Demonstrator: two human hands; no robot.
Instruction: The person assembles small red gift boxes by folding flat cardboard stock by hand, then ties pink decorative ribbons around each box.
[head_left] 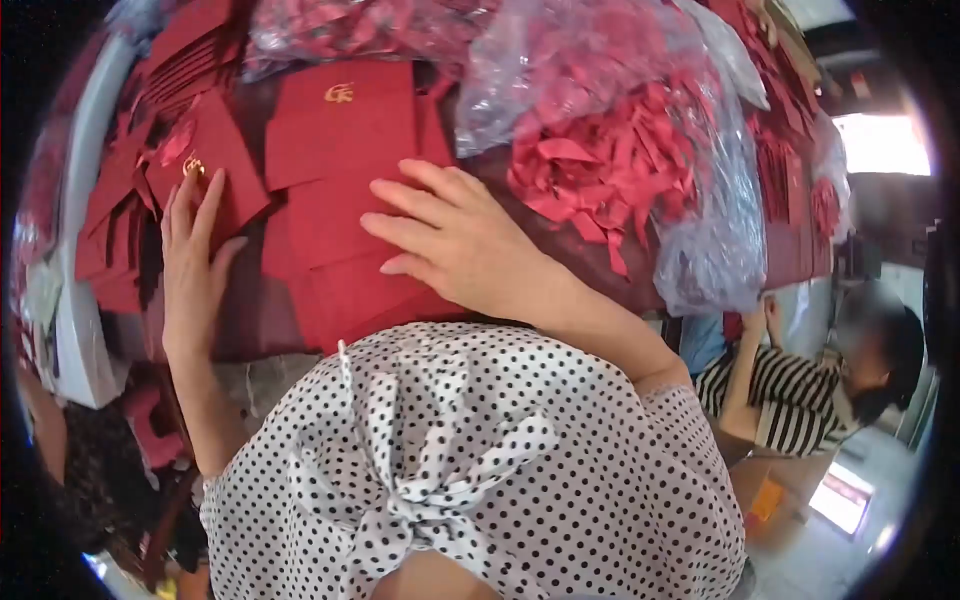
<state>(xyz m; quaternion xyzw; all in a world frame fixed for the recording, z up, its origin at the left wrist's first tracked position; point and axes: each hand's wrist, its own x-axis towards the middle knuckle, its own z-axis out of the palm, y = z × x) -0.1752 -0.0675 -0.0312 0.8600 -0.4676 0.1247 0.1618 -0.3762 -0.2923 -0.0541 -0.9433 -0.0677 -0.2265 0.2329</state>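
Flat red pieces with a gold logo [340,110] lie overlapping on the dark red table in front of me. My right hand [450,235] rests on them, palm down with its fingers spread. To the left, my left hand [195,260] touches the lower part of another red piece [215,145] with its fingertips, fingers apart. That piece bears a gold logo and a small red ribbon, and lies on a fanned pile of red pieces [110,250]. Neither hand grips anything. Loose red ribbons [600,170] spill from a clear plastic bag right of my right hand.
Clear plastic bags [710,240] with red contents lie along the back and right. More red pieces [780,180] are stacked at the far right. A person in a striped top [800,400] sits at the right. A white edge [80,330] runs along the left.
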